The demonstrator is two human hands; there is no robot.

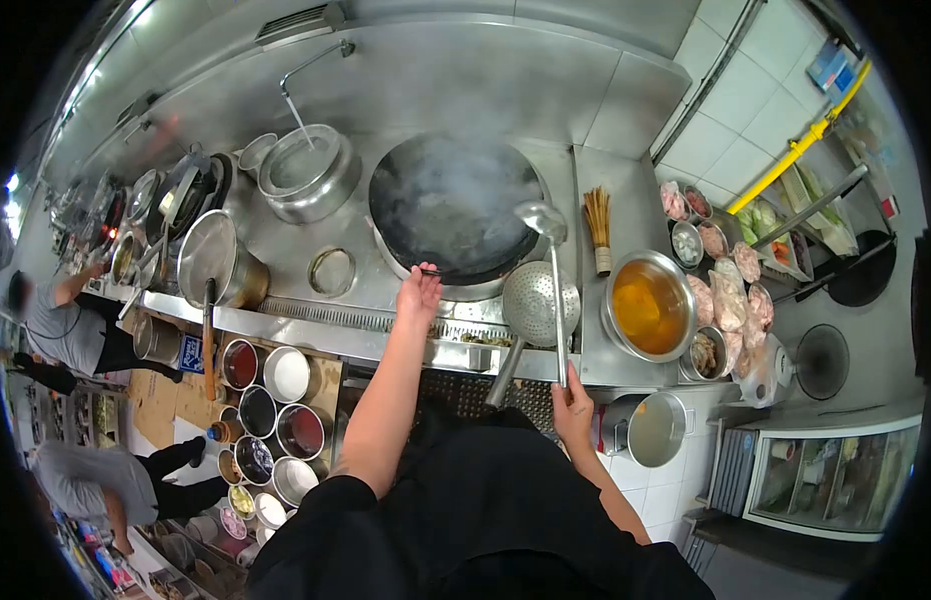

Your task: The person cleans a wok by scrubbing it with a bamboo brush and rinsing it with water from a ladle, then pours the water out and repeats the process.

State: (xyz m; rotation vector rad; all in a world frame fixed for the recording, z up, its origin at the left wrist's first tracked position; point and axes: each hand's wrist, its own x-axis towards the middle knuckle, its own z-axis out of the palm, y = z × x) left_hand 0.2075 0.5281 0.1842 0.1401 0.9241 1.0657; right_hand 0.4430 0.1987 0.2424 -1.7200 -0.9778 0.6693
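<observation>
A large dark wok [456, 200] steams on the burner. My left hand [420, 296] is at its near rim, palm turned up, fingers closed around a small dark wok handle [432, 272]. Lower right, my right hand [573, 405] grips the end of a long metal ladle [558, 290]. The ladle's bowl [542, 220] is over the wok's right rim, seen from its rounded side. Beneath the ladle's shaft, a perforated strainer [541, 303] lies apart from my hands on the stove edge.
A bowl of orange-yellow liquid [650, 305] and a bamboo brush [598, 232] stand right of the wok. Left are a lidded pot [308, 178] and a strainer-topped pot [222, 265]. Several seasoning containers [287, 374] line the lower left. Two people [86, 480] work at far left.
</observation>
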